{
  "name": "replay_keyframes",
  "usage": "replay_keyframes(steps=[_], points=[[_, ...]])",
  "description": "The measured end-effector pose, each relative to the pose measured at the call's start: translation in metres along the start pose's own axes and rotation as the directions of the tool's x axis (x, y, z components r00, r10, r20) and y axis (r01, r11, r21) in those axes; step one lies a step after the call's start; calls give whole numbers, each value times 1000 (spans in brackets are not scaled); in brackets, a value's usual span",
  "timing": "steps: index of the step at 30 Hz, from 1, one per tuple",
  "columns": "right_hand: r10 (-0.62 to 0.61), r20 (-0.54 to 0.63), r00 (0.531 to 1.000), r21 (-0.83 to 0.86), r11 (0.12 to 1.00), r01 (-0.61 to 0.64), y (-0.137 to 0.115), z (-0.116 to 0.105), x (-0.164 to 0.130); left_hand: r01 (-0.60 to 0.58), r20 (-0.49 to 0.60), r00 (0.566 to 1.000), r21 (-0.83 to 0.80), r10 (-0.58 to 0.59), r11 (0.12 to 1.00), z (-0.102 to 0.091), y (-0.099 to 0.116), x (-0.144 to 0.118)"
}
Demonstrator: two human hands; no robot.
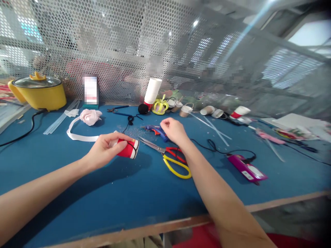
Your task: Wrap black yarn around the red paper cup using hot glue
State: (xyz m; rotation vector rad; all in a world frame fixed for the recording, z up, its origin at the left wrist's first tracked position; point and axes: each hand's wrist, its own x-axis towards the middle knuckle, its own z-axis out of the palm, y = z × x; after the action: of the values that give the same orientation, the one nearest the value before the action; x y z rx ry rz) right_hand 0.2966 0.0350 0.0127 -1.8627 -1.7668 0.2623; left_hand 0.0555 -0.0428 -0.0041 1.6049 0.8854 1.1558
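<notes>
My left hand [110,146] is wrapped round a small paper cup [126,150], red with white ends, tilted on its side above the table. Black yarn [130,120] circles the cup's white end, and a strand runs back over the table near a black ball of yarn [143,109]. My right hand [173,130] is closed with curled fingers just over a blue glue gun [156,131]; what its fingers hold, if anything, is hidden. Below that wrist lie scissors [177,167] with red and yellow handles, blades parted and pointing towards the cup.
Behind stand a yellow electric pot [46,94], a phone [91,90], stacked white cups [153,90] and a yellow pumpkin-shaped piece [160,105]. A white ribbon roll [90,117] and pliers [119,111] lie left. On the right are glue sticks [213,125] and a purple power strip [245,168].
</notes>
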Motion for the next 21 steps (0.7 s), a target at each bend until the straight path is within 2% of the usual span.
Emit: replay_keyframes(steps=[4, 9, 12, 14, 15, 17, 18, 21], points=[[126, 96, 987, -102, 988, -116, 25, 13, 19, 8, -55, 998, 46, -5, 999, -2, -2, 2], [164, 79, 983, -52, 986, -161, 29, 28, 22, 3, -125, 992, 64, 5, 998, -2, -2, 4], [131, 61, 990, 63, 989, -135, 21, 17, 15, -31, -138, 990, 47, 38, 998, -4, -1, 6], [69, 90, 994, 188, 979, -85, 12, 3, 4, -52, -148, 987, 66, 62, 996, -6, -2, 7], [22, 118, 993, 267, 962, -53, 7, -4, -4, -58, -150, 986, 82, 69, 995, -7, -2, 7], [-81, 219, 972, 509, 860, -43, -3, -17, -22, -63, -150, 985, 117, 80, 991, -8, -4, 8], [-100, 232, 968, 541, 840, -42, -9, -22, -31, -68, -148, 985, 131, 87, 989, -9, -5, 8], [-117, 212, 970, 515, 857, -9, -23, -31, -58, -84, -140, 984, 167, 108, 982, -10, -8, 9]])
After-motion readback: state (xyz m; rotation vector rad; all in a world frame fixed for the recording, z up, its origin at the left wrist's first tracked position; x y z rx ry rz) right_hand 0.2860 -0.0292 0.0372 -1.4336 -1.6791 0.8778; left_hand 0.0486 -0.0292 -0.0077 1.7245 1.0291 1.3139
